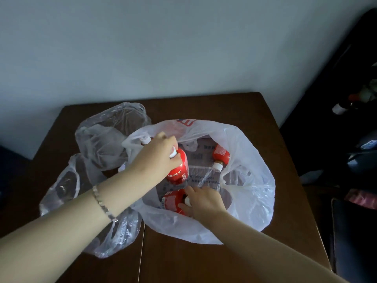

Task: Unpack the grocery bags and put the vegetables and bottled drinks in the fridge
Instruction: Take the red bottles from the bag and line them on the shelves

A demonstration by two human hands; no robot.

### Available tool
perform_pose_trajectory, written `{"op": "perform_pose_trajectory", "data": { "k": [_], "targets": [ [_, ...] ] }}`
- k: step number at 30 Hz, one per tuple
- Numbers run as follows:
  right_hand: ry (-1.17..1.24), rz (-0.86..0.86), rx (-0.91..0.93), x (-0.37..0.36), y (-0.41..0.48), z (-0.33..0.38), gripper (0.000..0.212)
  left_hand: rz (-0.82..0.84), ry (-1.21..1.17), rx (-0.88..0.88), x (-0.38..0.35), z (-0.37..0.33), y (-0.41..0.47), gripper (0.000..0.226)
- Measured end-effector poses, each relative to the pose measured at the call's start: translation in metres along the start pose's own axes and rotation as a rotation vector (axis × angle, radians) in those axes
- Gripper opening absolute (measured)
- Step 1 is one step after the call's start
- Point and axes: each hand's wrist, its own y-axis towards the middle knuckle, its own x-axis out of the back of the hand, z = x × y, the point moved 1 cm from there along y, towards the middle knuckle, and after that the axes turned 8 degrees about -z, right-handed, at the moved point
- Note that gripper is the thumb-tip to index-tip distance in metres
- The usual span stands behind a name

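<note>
The left hand (157, 155) curls round the capped neck of a red bottle (179, 170) inside the open white bag (251, 180) on the desk (234, 107). The right hand (204, 201) grips a second red bottle (171, 201) lying at the bag's near side. A third bottle (220, 154) lies at the far side, and crumpled clear bags (102, 144) sit just left.

Left hand (157, 155) around one red bottle (179, 170), right hand (204, 201) seemingly around a second bottle (171, 201), inside a white bag (255, 180)

- Upper red bottle (179, 170): white characters, too blurred to read.
- Lower red bottle (171, 201): small print, unreadable.
- White bag (256, 180): grey lettering and a red mark, both illegible.
</note>
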Motion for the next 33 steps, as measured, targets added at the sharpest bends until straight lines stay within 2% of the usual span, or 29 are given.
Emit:
{"op": "perform_pose_trajectory", "data": {
  "k": [5,9,12,16,20,24,27,31,33],
  "targets": [
    [-0.022,0.002,-0.053,-0.005,-0.001,0.001,0.048,-0.086,0.161,-0.127,0.032,-0.002,-0.028,0.026],
    [-0.002,0.030,-0.186,-0.001,-0.007,0.006,0.049,-0.028,0.150,-0.120,0.052,0.008,-0.041,0.028],
    [-0.021,0.073,-0.269,0.005,-0.003,0.019,0.048,-0.201,0.273,-0.291,0.064,0.018,-0.041,0.028],
    [-0.030,0.045,-0.371,0.032,0.002,0.046,0.038,-0.052,0.280,-0.322,0.071,0.037,-0.041,0.030],
    [0.058,-0.138,-0.446,0.091,-0.018,0.073,0.032,-0.093,0.258,-0.447,0.076,0.050,-0.044,0.029],
    [0.109,-0.452,-0.556,0.161,-0.067,0.099,0.030,-0.140,0.166,-0.615,0.087,0.033,-0.056,0.019],
    [0.143,-0.678,-0.677,0.203,-0.120,0.111,0.029,-0.156,0.112,-0.665,0.095,0.003,-0.070,0.023],
    [0.110,-0.791,-0.851,0.234,-0.207,0.117,0.026,-0.186,0.049,-0.971,0.104,-0.063,-0.106,0.025],
    [0.060,-0.806,-0.969,0.236,-0.260,0.119,0.023,-0.163,0.007,-1.049,0.100,-0.104,-0.134,0.020]
  ]
}}
